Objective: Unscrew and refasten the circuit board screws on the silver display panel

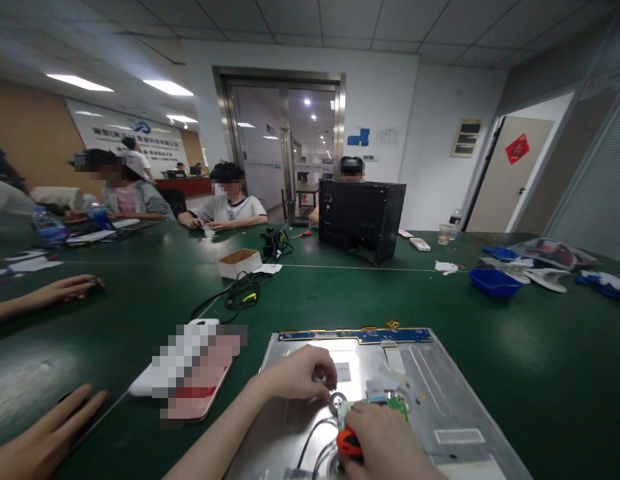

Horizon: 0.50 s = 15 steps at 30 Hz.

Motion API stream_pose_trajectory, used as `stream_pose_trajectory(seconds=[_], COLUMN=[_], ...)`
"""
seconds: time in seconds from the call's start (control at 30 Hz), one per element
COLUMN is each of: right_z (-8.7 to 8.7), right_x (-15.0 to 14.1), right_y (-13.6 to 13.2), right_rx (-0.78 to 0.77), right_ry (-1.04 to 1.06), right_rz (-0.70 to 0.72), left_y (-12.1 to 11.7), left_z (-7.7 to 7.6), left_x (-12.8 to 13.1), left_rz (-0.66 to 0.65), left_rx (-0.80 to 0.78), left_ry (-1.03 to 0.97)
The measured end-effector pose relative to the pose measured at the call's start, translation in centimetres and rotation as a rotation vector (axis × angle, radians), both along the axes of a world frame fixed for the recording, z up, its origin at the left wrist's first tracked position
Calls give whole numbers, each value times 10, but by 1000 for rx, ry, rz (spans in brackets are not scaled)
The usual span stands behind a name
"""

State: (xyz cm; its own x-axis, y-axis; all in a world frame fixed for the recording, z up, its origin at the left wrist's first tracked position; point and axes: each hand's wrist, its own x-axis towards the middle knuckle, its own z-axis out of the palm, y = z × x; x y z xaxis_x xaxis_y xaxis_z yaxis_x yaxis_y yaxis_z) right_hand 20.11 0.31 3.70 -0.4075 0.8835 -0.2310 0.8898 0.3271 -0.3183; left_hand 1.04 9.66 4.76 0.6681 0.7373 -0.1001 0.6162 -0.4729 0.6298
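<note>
A flat silver metal panel point(460, 393) lies on the green table in front of me, with a blue circuit strip point(400, 336) along its far edge. My left hand point(304, 375) is over the panel's left part, its fingers curled in a pinch around a small dark thing that I cannot make out. Just below those fingertips is a round metal part point(337, 403). My right hand point(387, 440) grips an orange-handled screwdriver point(348, 443), whose tip is hidden. Partly under that hand sits a green circuit board point(397, 404). Black wires point(310, 437) run on the panel nearby.
Left of the panel lie a pink phone point(215, 373) and a white object. Farther off are a white box point(239, 263), black cables point(243, 293), a black case point(360, 217) and a blue tray point(495, 283). Another person's hands point(45, 427) rest at the left; other people sit around the table.
</note>
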Motion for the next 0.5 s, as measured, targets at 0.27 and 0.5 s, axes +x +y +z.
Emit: stream_pose_trajectory(seconds=[0.27, 0.5], right_z=[12, 17], right_x=[-9, 4], right_y=[0, 24], right_rx=[-9, 186], right_ry=[-107, 10], right_rz=[18, -42], left_y=[0, 7], left_z=[-6, -17], left_x=[3, 2], left_rz=[46, 111], left_rx=[2, 61], left_ry=[-1, -34])
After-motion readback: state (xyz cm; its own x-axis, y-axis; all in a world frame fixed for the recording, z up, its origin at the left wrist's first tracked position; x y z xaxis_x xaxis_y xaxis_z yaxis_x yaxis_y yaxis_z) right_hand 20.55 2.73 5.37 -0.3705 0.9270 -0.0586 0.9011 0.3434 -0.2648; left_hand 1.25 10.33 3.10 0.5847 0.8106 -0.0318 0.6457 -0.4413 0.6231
